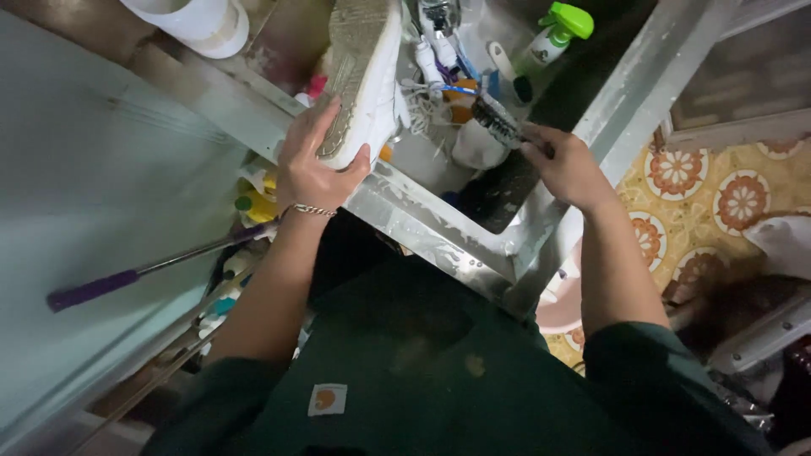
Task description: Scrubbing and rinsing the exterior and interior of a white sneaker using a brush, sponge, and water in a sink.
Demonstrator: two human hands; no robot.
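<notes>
My left hand (311, 165) grips the heel of a white sneaker (365, 76), which is turned sole-up over a steel sink (439, 232). The sole looks dirty and grey. My right hand (564, 165) holds a scrub brush (497, 121) by its handle, with the dark bristles pointing toward the shoe, a short gap away from it. White laces (422, 105) hang loose from the shoe into the basin. A thin bracelet sits on my left wrist.
A spray bottle with a green trigger (553, 34) and other bottles stand at the back of the sink. A white bucket (198, 21) is at top left. A purple-handled pole (127, 277) leans at left. Patterned floor tiles (718, 198) lie at right.
</notes>
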